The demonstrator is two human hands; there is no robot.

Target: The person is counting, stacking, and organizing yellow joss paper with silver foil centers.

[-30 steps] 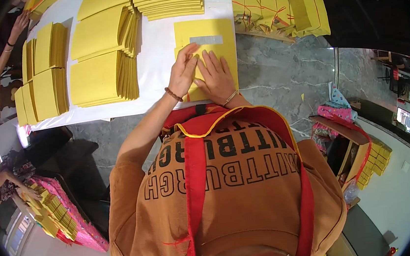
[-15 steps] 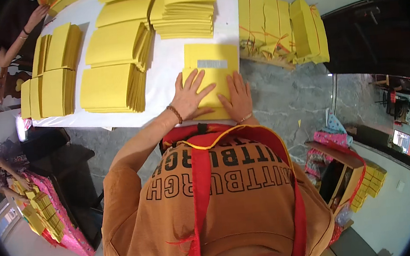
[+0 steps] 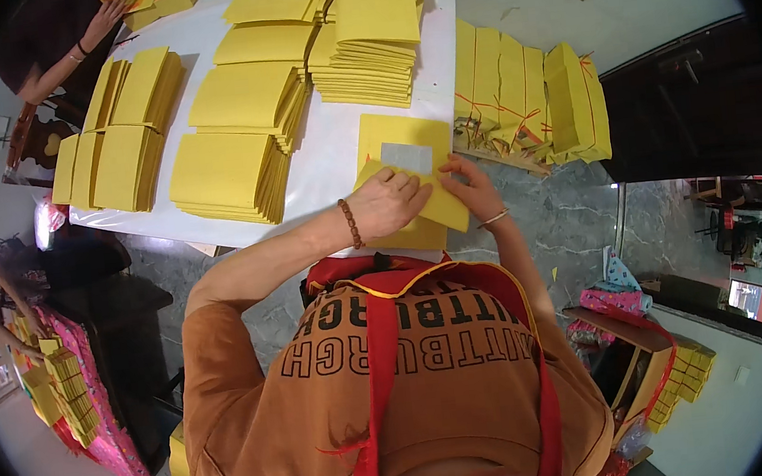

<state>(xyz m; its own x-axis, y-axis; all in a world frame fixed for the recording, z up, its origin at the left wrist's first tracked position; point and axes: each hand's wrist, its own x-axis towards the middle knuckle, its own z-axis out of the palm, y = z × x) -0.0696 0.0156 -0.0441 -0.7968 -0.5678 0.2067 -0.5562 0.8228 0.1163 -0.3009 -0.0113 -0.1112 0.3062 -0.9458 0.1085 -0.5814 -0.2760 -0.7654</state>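
A grey marbled floor [image 3: 527,233] spreads below a table with a smooth white cover [image 3: 312,173], and I stand at its near edge, seen from my head camera. Right in front of me, by the table's right-hand corner, lies a flat yellow paper sheet [image 3: 377,130] bearing a pale grey rectangular patch [image 3: 410,157]; it sits squarely before my chest, I judge, so both arms reach it without stretching.

Over its near part I hold a tilted, folded yellow paper piece [image 3: 445,206]. My left hand [image 3: 387,205] is curled closed on its left side, knuckles up, probably to steady it. My right hand [image 3: 477,185] has its fingers bent at the upper right edge; whether thumb and finger truly pinch the paper I cannot tell.

To my left stand a fanned stack of folded yellow paper [image 3: 224,175] and, farther off, a row of slimmer yellow stacks [image 3: 129,170], apparently grouped to keep my working spot free. Beyond the table's right edge are tall yellow paper bundles tied with red cord [image 3: 522,87], the cord likely keeping them together. At the far left, a co-worker's hand [image 3: 102,24] touches other yellow blocks [image 3: 165,0].
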